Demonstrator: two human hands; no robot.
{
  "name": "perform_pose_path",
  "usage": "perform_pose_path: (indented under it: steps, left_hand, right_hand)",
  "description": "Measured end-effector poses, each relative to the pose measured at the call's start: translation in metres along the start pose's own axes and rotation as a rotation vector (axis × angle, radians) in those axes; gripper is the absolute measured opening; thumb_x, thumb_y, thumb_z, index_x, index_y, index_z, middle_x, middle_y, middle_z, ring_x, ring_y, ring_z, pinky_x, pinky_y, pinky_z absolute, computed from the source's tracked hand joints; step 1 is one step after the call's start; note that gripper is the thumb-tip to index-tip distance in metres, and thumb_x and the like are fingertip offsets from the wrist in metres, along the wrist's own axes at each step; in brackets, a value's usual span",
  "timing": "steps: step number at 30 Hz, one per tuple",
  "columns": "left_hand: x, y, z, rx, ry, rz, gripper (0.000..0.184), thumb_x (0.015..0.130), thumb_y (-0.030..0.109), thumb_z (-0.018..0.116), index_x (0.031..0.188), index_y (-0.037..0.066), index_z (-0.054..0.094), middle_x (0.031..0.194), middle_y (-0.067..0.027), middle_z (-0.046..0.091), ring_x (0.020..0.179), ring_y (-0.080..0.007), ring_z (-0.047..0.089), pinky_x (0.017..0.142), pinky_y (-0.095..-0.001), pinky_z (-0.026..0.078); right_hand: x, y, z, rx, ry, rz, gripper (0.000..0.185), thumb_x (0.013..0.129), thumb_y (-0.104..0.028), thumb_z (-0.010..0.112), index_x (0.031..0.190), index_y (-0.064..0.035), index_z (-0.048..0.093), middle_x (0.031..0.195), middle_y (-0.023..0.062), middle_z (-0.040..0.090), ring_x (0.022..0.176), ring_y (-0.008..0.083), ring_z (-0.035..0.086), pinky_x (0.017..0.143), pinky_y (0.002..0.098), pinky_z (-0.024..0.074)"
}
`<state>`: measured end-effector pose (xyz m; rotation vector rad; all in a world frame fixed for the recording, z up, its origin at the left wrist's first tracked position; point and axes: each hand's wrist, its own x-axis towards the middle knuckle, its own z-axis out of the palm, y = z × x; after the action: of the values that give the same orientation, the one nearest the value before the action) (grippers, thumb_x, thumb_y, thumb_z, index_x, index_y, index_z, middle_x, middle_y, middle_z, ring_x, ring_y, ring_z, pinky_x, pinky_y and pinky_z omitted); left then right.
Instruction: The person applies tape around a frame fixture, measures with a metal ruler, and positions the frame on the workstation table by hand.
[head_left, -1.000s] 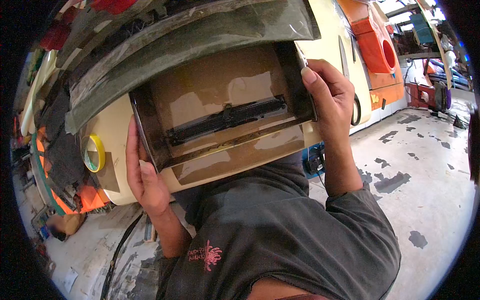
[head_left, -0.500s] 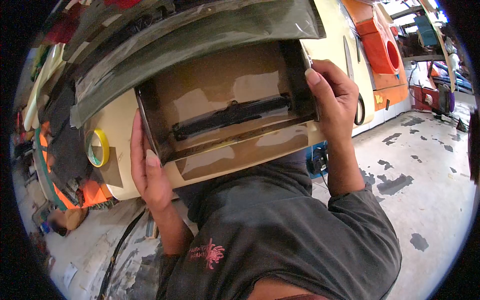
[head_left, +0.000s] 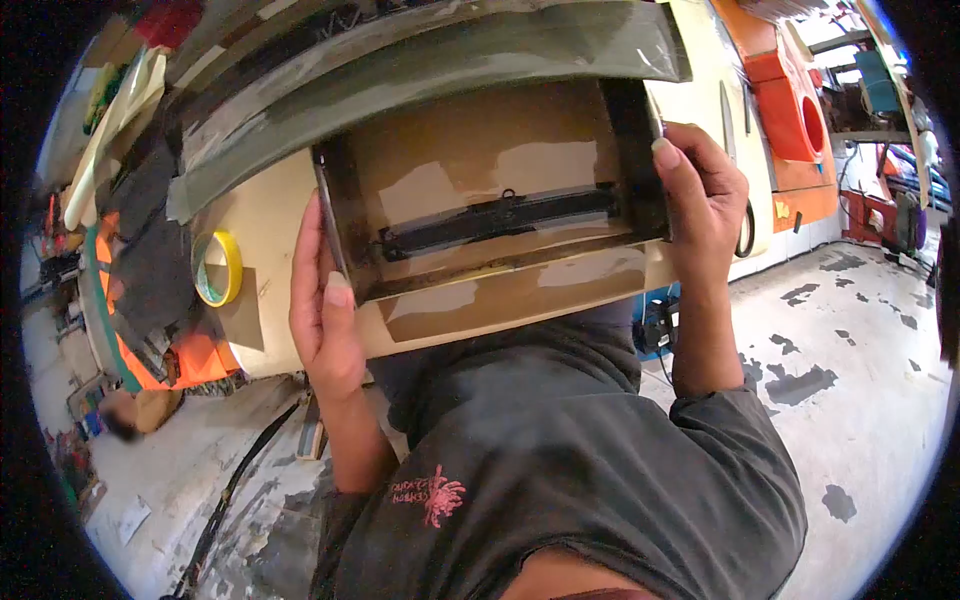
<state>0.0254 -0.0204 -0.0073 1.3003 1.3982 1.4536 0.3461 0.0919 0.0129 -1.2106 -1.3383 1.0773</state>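
Closest to me, along the bottom of the frame, is the dark shirt, a pink print on its front. Just above it, at centre, I have the shallow case, black-edged with brown see-through panels, gripped at both sides. My left hand holds its left edge, thumb on the near corner and fingers along the outside; my right hand pinches the right edge, thumb on the rim and the other fingers curled behind. Inside, a black strip runs across the brown panel, with a small loop at its middle. Along the top lies a greenish, glossy sheet (I cannot tell whether it is joined to the case). Beneath is the cream table; whether the case touches it, I can't make out. On it, at centre left, a yellow tape roll stands on edge. Farther off, at upper right, sits an orange block with a round hole, and beyond it are cluttered shelves at the frame's edge.
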Motion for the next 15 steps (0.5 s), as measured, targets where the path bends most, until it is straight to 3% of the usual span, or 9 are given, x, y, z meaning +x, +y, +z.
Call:
perform_pose_path:
  steps: [2, 4, 6, 10, 11, 13, 15]
  left_hand:
    - [-0.002, -0.003, -0.006, 0.131, 0.008, 0.033, 0.074, 0.11, 0.037, 0.05, 0.164, -0.01, 0.032, 0.17, -0.022, 0.037, 0.158, -0.032, 0.035, 0.13, -0.0452, 0.026]
    - [-0.001, -0.007, -0.005, 0.065, 0.02, 0.032, 0.074, 0.111, 0.038, 0.05, 0.164, -0.01, 0.032, 0.17, -0.0222, 0.037, 0.158, -0.032, 0.036, 0.13, -0.0452, 0.027]
    - [0.0, 0.001, 0.0, -0.11, -0.029, -0.014, 0.072, 0.11, 0.026, 0.055, 0.165, -0.01, 0.028, 0.173, -0.0206, 0.033, 0.159, -0.0304, 0.033, 0.13, -0.0407, 0.023]
    - [0.003, 0.011, 0.008, -0.101, -0.026, -0.004, 0.07, 0.11, 0.025, 0.054, 0.165, -0.01, 0.029, 0.173, -0.0205, 0.033, 0.159, -0.0307, 0.034, 0.13, -0.041, 0.023]
    - [0.007, 0.027, 0.021, -0.618, 0.255, -0.171, 0.071, 0.11, 0.031, 0.052, 0.164, -0.011, 0.03, 0.171, -0.0213, 0.035, 0.158, -0.0314, 0.036, 0.13, -0.0431, 0.025]
    - [0.007, 0.027, 0.022, -1.139, 0.533, -0.345, 0.073, 0.111, 0.037, 0.05, 0.163, -0.011, 0.032, 0.17, -0.0222, 0.037, 0.157, -0.0322, 0.037, 0.129, -0.0452, 0.027]
    - [0.002, 0.004, 0.003, -0.011, 0.036, -0.023, 0.072, 0.111, 0.035, 0.049, 0.163, -0.011, 0.032, 0.17, -0.022, 0.037, 0.157, -0.0318, 0.037, 0.13, -0.0446, 0.027]
  right_hand:
    - [0.0, -0.002, 0.002, -0.007, 0.017, -0.002, 0.022, 0.103, -0.015, 0.072, 0.112, 0.0051, 0.074, 0.097, 0.0055, 0.074, 0.087, 0.0093, 0.064, 0.081, 0.0249, 0.0506]
    - [0.0, -0.001, 0.003, 0.002, 0.01, -0.009, 0.022, 0.103, -0.015, 0.072, 0.112, 0.0053, 0.074, 0.096, 0.0056, 0.074, 0.087, 0.0097, 0.065, 0.081, 0.0252, 0.051]
    - [0.0, -0.001, 0.0, -0.029, 0.013, 0.014, 0.023, 0.103, -0.015, 0.072, 0.111, 0.0057, 0.074, 0.096, 0.0058, 0.074, 0.088, 0.0105, 0.066, 0.082, 0.0256, 0.0514]
    - [0.0, -0.002, 0.001, 0.005, 0.011, 0.015, 0.022, 0.103, -0.016, 0.072, 0.111, 0.0052, 0.074, 0.096, 0.006, 0.075, 0.087, 0.0102, 0.065, 0.081, 0.0254, 0.0511]
    - [0.001, -0.002, 0.001, -0.016, 0.01, 0.019, 0.022, 0.103, -0.016, 0.072, 0.111, 0.005, 0.074, 0.096, 0.0061, 0.075, 0.087, 0.0101, 0.065, 0.081, 0.0254, 0.0511]
    - [0.002, -0.001, 0.0, -0.045, 0.017, 0.021, 0.022, 0.103, -0.016, 0.072, 0.111, 0.0048, 0.074, 0.095, 0.0062, 0.075, 0.086, 0.01, 0.065, 0.081, 0.0254, 0.051]
    - [0.002, -0.001, 0.003, 0.013, 0.008, 0.017, 0.022, 0.103, -0.016, 0.072, 0.111, 0.0045, 0.074, 0.095, 0.0056, 0.075, 0.085, 0.0095, 0.065, 0.08, 0.0253, 0.0511]
